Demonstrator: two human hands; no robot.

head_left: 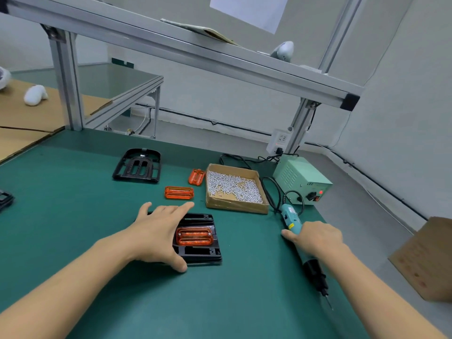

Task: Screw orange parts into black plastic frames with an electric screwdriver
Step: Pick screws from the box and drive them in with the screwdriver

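A black plastic frame (205,254) lies on the green mat in front of me, with an orange part (194,236) seated in its middle. My left hand (156,234) lies over the frame's left side, fingers spread across its far edge and thumb at its near edge. My right hand (318,237) grips the teal electric screwdriver (292,217), which lies along the mat with its black tip (322,287) pointing toward me. Two loose orange parts (179,192) (196,176) lie beyond the frame. A second black frame (138,166) sits farther back.
A cardboard tray of silver screws (233,188) stands right of the orange parts. Behind it is the green power supply (302,181) with cables. Another black piece (5,199) shows at the left edge. A cardboard box (425,258) stands off the table's right side. Aluminium posts rise behind.
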